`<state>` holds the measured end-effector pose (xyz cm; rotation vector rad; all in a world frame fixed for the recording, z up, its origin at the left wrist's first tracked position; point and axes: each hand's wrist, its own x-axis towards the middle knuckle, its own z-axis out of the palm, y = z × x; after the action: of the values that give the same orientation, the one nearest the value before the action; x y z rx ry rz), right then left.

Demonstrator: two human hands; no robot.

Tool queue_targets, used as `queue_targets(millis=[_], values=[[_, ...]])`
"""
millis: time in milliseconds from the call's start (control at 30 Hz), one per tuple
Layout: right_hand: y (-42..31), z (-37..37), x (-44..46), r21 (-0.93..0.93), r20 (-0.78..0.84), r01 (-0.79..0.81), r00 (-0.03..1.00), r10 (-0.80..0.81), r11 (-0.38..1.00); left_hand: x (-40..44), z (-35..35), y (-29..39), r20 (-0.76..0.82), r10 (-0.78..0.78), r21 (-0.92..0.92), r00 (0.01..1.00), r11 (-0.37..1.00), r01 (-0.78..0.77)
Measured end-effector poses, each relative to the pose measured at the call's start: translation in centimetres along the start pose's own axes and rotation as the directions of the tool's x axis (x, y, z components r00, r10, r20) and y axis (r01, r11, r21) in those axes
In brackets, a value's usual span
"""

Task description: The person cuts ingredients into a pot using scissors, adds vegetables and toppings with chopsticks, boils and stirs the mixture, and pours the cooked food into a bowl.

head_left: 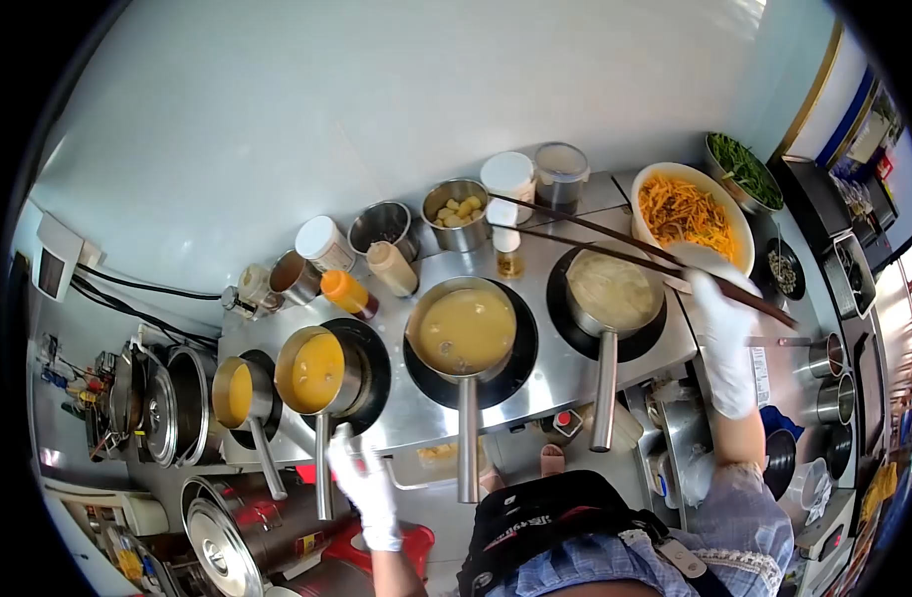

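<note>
My right hand (722, 333), in a white glove, grips a pair of long dark chopsticks (595, 242). They point left, their tips near the steel pot of yellow chunks (459, 217). Below the chopsticks, a pan of pale, cloudy liquid (613, 289) sits on the rightmost burner. My left hand (361, 478), also gloved, is beside the handle of a pan of orange-yellow liquid (317, 370); its fingers look apart, and nothing shows in them. A pan of yellow broth (466, 330) stands in the middle, and a smaller pan of orange liquid (240, 393) is at the left.
Behind the pans stand an orange-capped bottle (346, 293), a cream bottle (391, 267) and white tubs (324, 243). A bowl of shredded orange food (689, 214) and a bowl of greens (742, 171) are at the right. Large steel pots (217, 547) and a red stool (416, 542) stand below left.
</note>
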<state>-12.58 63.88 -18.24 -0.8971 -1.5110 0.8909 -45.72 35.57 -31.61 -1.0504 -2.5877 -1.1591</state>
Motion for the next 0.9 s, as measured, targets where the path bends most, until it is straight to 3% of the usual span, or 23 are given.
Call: queue_targets(millis=[33, 100, 167, 233, 267, 300, 367, 433, 467, 500, 533, 567, 633, 667, 700, 767, 833, 900], values=[[0.1, 3.5, 1.0, -0.028, 0.047, -0.055, 0.997, 0.056, 0.998, 1.2, -1.9, -2.2, -0.064, 0.056, 0.250, 0.996, 0.968, -0.038], [1.2, 10.4, 3.1, -0.002, 0.213, 0.130, 0.969, -0.127, 0.991, 2.1, -3.8, -8.5, -0.093, 0.046, 0.536, 0.995, 0.844, 0.011], [3.3, 16.2, 4.7, 0.257, 0.281, 0.025, 0.954, -0.099, 0.966, 2.3, -4.9, -13.6, 0.050, -0.164, 0.671, 0.985, 0.736, 0.088], [7.1, 20.5, 6.4, 0.093, 0.257, -0.039, 0.966, 0.014, 0.995, 2.5, -5.8, -15.2, 0.239, -0.375, 0.639, 0.896, 0.755, 0.146], [8.4, 21.9, 7.0, 0.007, 0.233, -0.019, 0.972, 0.017, 1.000, 1.7, -5.5, -17.4, 0.270, -0.296, 0.561, 0.916, 0.822, 0.100], [10.0, 23.1, 7.5, 0.002, 0.236, -0.019, 0.972, 0.018, 1.000, 1.8, -5.6, -17.8, 0.350, -0.429, 0.477, 0.833, 0.847, 0.235], [12.9, 25.3, 8.2, -0.132, 0.129, -0.012, 0.991, 0.029, 0.991, 1.2, -5.3, -19.6, 0.395, -0.361, 0.362, 0.845, 0.906, 0.218], [13.1, 26.8, 7.9, 0.009, 0.038, -0.029, 0.999, 0.028, 1.000, 1.9, -6.2, -19.1, 0.413, -0.352, 0.380, 0.840, 0.905, 0.192], [12.4, 26.9, 7.4, 0.046, 0.055, -0.107, 0.993, 0.104, 0.993, 2.0, -6.7, -19.3, 0.420, -0.346, 0.378, 0.839, 0.907, 0.185], [11.6, 26.9, 7.2, -0.030, 0.071, -0.256, 0.964, 0.258, 0.966, 2.0, -7.1, -19.8, 0.426, -0.336, 0.372, 0.840, 0.911, 0.175], [13.4, 26.7, 7.3, -0.097, 0.131, 0.029, 0.991, -0.016, 0.995, 2.1, -7.4, -20.1, 0.413, -0.355, 0.381, 0.839, 0.904, 0.195], [15.4, 26.1, 7.8, -0.247, 0.194, 0.256, 0.958, -0.211, 0.935, 2.2, -7.6, -20.3, 0.435, -0.343, 0.361, 0.833, 0.913, 0.188], [14.3, 25.9, 7.5, -0.170, 0.181, 0.353, 0.929, -0.323, 0.920, 2.0, -8.1, -20.8, 0.460, -0.331, 0.343, 0.824, 0.922, 0.179], [13.1, 25.6, 6.8, -0.020, 0.115, 0.174, 0.979, -0.170, 0.985, 2.0, -8.0, -21.0, 0.460, -0.323, 0.333, 0.827, 0.926, 0.176], [11.8, 25.0, 6.3, -0.028, 0.105, 0.173, 0.980, -0.169, 0.985, 2.1, -7.8, -21.1, 0.464, -0.310, 0.322, 0.830, 0.932, 0.168], [9.4, 23.4, 5.4, -0.058, 0.084, 0.384, 0.922, -0.378, 0.922, 2.4, -7.5, -20.9, 0.478, -0.280, 0.288, 0.832, 0.945, 0.153], [5.2, 21.3, 3.8, -0.063, 0.056, 0.347, 0.937, -0.344, 0.936, 2.3, -7.2, -20.3, 0.467, -0.279, 0.248, 0.839, 0.952, 0.179], [0.8, 17.7, 2.0, -0.199, 0.045, 0.271, 0.962, -0.268, 0.942, 2.1, -6.7, -19.6, 0.474, -0.281, 0.282, 0.834, 0.946, 0.159]])
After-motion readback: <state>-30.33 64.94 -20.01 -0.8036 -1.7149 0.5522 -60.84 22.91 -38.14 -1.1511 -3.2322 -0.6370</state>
